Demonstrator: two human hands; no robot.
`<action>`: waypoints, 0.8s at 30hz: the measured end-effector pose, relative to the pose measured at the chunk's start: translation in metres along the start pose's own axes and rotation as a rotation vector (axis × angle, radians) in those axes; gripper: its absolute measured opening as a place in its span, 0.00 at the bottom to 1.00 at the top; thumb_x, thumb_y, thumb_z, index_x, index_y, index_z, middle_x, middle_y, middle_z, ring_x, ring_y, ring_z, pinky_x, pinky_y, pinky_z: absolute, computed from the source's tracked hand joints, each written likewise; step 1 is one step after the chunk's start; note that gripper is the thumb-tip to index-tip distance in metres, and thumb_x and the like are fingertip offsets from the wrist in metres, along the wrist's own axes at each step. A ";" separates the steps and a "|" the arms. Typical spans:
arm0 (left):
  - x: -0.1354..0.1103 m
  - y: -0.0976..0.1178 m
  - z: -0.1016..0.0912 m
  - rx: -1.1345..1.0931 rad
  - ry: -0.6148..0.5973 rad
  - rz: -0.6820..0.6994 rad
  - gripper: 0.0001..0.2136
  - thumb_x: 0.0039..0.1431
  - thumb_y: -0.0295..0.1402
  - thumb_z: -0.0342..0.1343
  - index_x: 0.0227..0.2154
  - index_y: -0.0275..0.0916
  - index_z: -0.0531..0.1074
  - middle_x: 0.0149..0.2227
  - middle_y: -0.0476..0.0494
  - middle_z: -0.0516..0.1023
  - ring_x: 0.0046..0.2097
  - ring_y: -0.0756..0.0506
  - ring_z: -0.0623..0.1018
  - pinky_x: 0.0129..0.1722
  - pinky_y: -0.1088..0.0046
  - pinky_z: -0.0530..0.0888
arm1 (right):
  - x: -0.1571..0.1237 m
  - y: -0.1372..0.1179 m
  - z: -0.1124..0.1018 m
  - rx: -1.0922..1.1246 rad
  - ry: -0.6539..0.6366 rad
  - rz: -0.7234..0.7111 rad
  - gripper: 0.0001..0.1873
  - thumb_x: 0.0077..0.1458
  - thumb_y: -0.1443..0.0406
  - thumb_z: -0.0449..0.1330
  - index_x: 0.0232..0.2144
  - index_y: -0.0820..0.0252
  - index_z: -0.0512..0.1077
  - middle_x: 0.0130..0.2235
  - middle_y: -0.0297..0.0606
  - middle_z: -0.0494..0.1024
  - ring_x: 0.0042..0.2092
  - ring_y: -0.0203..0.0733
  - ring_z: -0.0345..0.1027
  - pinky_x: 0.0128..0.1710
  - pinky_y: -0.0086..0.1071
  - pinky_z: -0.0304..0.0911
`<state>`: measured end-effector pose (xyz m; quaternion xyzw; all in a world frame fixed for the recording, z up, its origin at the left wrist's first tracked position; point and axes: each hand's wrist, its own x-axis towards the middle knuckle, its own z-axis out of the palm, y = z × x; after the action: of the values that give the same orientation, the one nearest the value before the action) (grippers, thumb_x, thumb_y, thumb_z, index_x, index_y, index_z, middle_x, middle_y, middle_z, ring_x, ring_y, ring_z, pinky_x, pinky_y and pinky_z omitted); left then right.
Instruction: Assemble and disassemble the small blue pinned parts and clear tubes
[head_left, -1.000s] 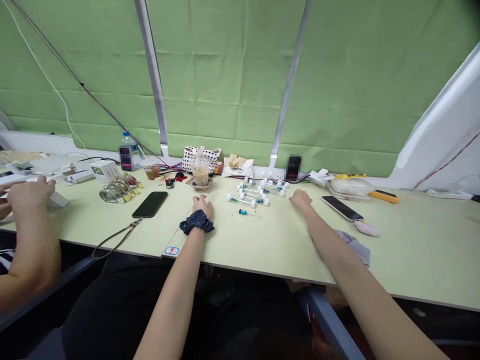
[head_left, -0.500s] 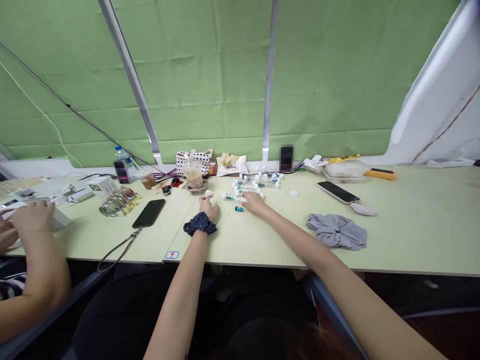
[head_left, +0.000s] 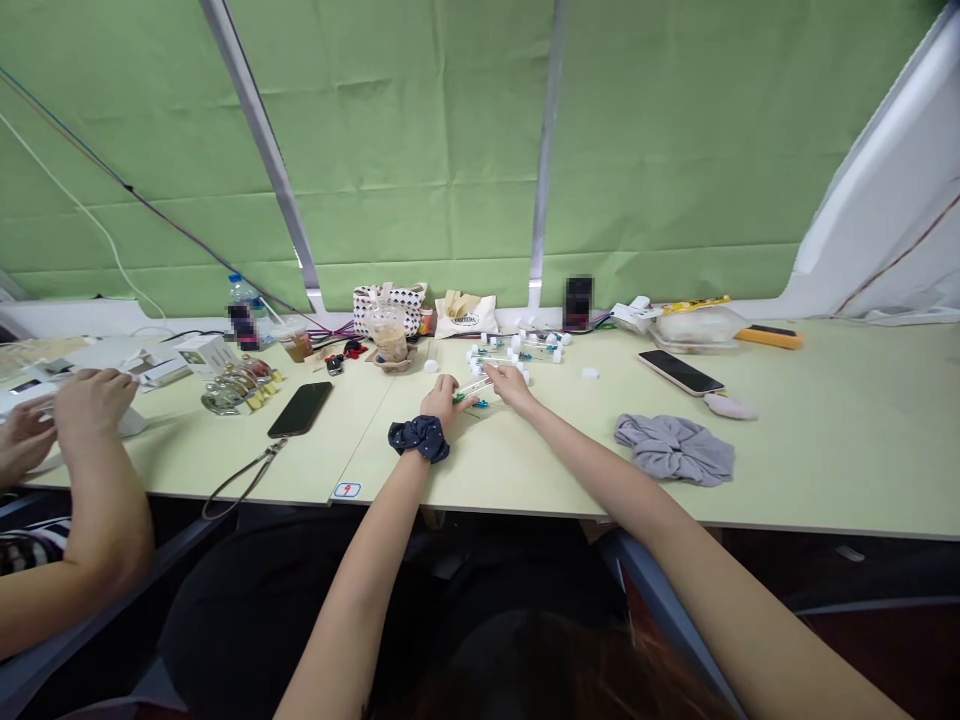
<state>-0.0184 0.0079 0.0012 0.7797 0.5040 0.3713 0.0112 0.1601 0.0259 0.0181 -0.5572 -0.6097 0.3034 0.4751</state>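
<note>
Over the middle of the table, a slim clear tube (head_left: 475, 386) spans the space between my hands. My left hand (head_left: 441, 400), with a dark scrunchie (head_left: 418, 438) at the wrist, has its fingers closed at the tube's near left end, where something green shows. The far right end is pinched in my right hand (head_left: 510, 385). Just below the tube lies a small teal piece (head_left: 481, 404). Behind my hands is a loose group of clear tubes (head_left: 525, 355) with white caps and teal contents. One white cap (head_left: 430, 367) rests beyond my left hand, another white cap (head_left: 590, 373) to the right.
To the right lie a grey cloth band (head_left: 675, 449) and a phone (head_left: 681, 373). Leftward are a black phone (head_left: 301, 409) with a strap and several small bottles (head_left: 238, 388). A drink cup (head_left: 388, 342) stands behind. At far left, another person's hands (head_left: 94, 405) handle a box.
My left hand has moved right from beside a white cap to the tube. The tube has been lifted and tilted from the group, my right hand on its far end.
</note>
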 end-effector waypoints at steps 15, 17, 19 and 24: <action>-0.002 0.008 -0.012 -0.516 -0.300 -0.185 0.26 0.46 0.56 0.57 0.27 0.32 0.77 0.14 0.53 0.63 0.20 0.53 0.60 0.21 0.75 0.54 | 0.001 0.012 -0.004 -0.054 -0.051 -0.005 0.26 0.56 0.50 0.49 0.17 0.61 0.69 0.11 0.30 0.60 0.17 0.34 0.56 0.21 0.27 0.53; -0.003 0.007 -0.013 -0.563 -0.333 -0.240 0.27 0.44 0.56 0.58 0.28 0.32 0.77 0.14 0.53 0.63 0.18 0.55 0.59 0.19 0.75 0.53 | 0.001 0.011 -0.004 -0.055 -0.046 -0.040 0.26 0.55 0.49 0.49 0.17 0.61 0.68 0.11 0.30 0.60 0.17 0.34 0.56 0.21 0.27 0.53; -0.004 0.007 -0.014 -0.602 -0.358 -0.279 0.27 0.43 0.56 0.59 0.28 0.32 0.77 0.14 0.53 0.63 0.17 0.55 0.58 0.18 0.76 0.52 | 0.000 0.011 -0.003 -0.052 -0.036 -0.068 0.26 0.55 0.49 0.49 0.17 0.61 0.67 0.11 0.30 0.60 0.17 0.34 0.56 0.21 0.26 0.53; -0.004 0.007 -0.015 -0.635 -0.375 -0.288 0.26 0.42 0.55 0.61 0.28 0.32 0.78 0.14 0.53 0.64 0.16 0.56 0.58 0.16 0.76 0.52 | 0.000 0.012 -0.002 -0.018 -0.034 -0.052 0.26 0.55 0.48 0.49 0.17 0.61 0.67 0.11 0.29 0.60 0.16 0.33 0.54 0.19 0.26 0.51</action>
<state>-0.0227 -0.0034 0.0123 0.7132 0.4576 0.3543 0.3955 0.1664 0.0279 0.0080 -0.5402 -0.6348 0.2949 0.4672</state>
